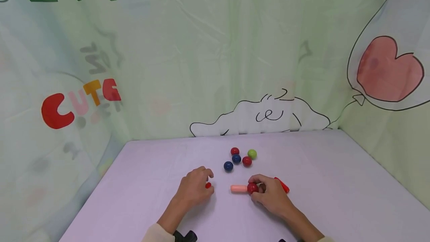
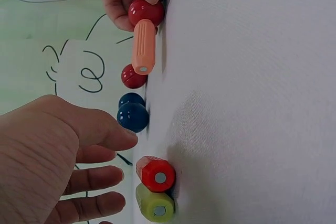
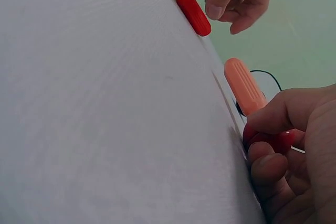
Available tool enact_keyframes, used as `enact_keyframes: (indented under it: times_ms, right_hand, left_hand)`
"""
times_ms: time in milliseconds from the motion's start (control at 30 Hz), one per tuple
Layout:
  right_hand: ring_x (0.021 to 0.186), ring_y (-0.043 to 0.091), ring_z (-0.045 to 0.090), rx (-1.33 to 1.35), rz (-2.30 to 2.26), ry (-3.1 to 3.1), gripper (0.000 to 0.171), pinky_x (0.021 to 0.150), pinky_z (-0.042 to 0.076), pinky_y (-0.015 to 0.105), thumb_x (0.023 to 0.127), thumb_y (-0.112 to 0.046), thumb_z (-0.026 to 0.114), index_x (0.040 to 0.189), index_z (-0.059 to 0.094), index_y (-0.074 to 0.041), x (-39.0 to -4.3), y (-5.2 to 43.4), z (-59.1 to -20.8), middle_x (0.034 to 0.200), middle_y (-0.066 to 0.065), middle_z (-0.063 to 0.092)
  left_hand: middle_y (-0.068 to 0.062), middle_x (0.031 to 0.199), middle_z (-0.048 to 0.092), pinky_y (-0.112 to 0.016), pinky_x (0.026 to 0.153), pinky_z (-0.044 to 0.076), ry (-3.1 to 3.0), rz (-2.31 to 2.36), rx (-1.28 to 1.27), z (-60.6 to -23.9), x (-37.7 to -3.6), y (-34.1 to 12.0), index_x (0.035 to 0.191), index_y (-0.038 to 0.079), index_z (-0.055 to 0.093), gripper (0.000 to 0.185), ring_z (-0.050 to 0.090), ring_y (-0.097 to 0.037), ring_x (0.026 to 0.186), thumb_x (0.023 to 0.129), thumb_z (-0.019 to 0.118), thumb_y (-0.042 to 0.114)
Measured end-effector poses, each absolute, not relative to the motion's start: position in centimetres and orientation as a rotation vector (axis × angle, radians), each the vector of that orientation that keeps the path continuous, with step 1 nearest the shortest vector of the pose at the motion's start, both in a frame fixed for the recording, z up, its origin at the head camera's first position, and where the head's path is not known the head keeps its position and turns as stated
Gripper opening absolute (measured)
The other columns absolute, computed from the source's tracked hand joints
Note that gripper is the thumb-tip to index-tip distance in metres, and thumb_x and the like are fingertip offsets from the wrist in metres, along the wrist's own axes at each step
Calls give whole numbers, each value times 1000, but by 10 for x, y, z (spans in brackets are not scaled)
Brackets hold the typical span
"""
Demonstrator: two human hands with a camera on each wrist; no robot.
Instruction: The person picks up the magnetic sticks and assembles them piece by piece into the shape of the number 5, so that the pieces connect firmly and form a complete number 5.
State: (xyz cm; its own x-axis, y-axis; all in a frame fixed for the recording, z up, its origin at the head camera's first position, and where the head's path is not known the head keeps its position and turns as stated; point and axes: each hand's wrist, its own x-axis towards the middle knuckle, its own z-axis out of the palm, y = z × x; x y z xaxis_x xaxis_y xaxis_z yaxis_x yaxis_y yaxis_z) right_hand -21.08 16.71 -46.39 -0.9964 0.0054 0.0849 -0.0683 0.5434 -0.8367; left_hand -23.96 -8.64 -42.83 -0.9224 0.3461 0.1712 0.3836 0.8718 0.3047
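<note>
My right hand (image 1: 270, 194) pinches a red ball (image 1: 252, 188) low over the table between thumb and fingers. Against the ball's left side is one end of a ribbed salmon-pink rod (image 2: 144, 48), pointing left. My left hand (image 1: 195, 185) holds nothing; its fingers are loosely bent and spread. Beside those fingers lie a red rod (image 2: 156, 173) and a yellow-green rod (image 2: 155, 203), side by side, each with a grey round end. Another red rod (image 1: 282, 185) shows partly from behind the right hand, which hides the rest.
Farther back on the pale table (image 1: 161, 160) sit two red balls (image 1: 247, 161), two dark blue balls (image 1: 228, 166) and a green ball (image 1: 252, 154). A printed cloth (image 1: 161, 66) hangs behind the table's far edge.
</note>
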Motion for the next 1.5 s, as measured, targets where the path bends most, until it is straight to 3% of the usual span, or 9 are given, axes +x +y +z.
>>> enact_keyframes:
  times_ms: [333, 667, 933, 1267, 1500]
  right_hand:
    - [78, 18, 54, 43, 1451, -2689, 38, 62, 51, 23, 75, 1, 80, 111, 72, -10, -212, 167, -464, 99, 3, 65]
    - [74, 18, 53, 31, 1461, -2705, 34, 57, 45, 23, 78, 0, 79, 109, 72, -12, -211, 166, -463, 78, 1, 59]
    - [78, 18, 54, 18, 1463, -2698, 37, 62, 51, 23, 76, 1, 80, 111, 72, -10, -211, 165, -462, 98, 3, 65]
    - [75, 19, 54, 15, 1493, -2701, 37, 60, 50, 23, 77, 2, 80, 111, 72, -10, -210, 166, -464, 99, 3, 65]
    - [75, 19, 53, 27, 1486, -2695, 37, 60, 49, 23, 76, 2, 80, 110, 72, -11, -211, 166, -464, 98, 3, 65]
  left_hand:
    - [2, 90, 64, -31, 64, 50, -2922, -498, -564, -432, -246, -85, 108, 14, 74, 24, 55, -11, 79, 85, 74, 18]
    - [5, 92, 63, -31, 68, 51, -2937, -508, -560, -434, -257, -78, 110, 16, 73, 25, 53, -12, 86, 86, 74, 22]
    - [3, 96, 65, -31, 74, 53, -2898, -500, -572, -435, -266, -72, 113, 17, 72, 27, 54, -13, 90, 87, 74, 24]
    - [-2, 132, 61, -43, 95, 54, -2942, -461, -610, -436, -279, -57, 137, 23, 59, 48, 57, -20, 119, 91, 72, 30]
    - [-3, 141, 56, -47, 99, 52, -2974, -450, -655, -436, -281, -48, 147, 25, 51, 58, 54, -22, 126, 93, 71, 29]
